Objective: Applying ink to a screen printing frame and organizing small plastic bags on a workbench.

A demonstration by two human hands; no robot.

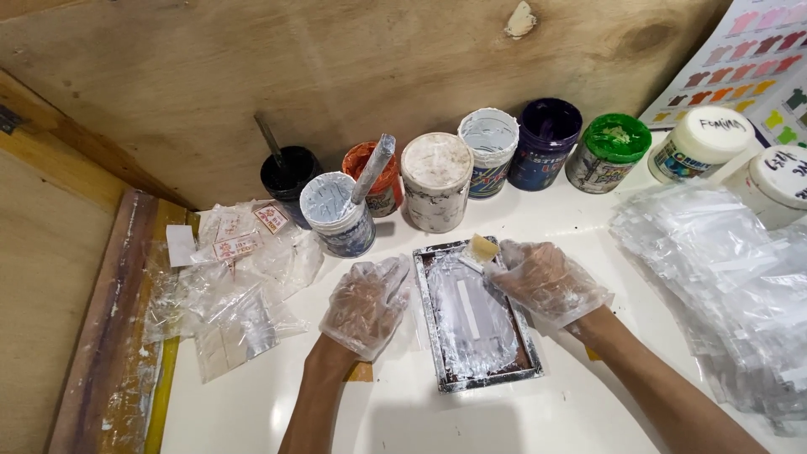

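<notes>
A small rectangular printing screen [443,336] with a metal frame lies on the white table, its mesh smeared with white ink. My left hand [366,304], in a clear plastic glove, rests flat against the frame's left edge. My right hand [542,279], also gloved, holds a small pale squeegee block [482,249] at the top right of the frame. An open white-ink jar [338,212] with a stir stick [372,168] stands just behind the left hand.
Several ink jars line the plywood wall: black [290,175], orange [375,172], lidded white [436,181], purple [547,141], green [609,151]. Clear plastic bags lie piled at right [723,277] and scattered at left [235,286]. A colour chart [756,50] hangs top right.
</notes>
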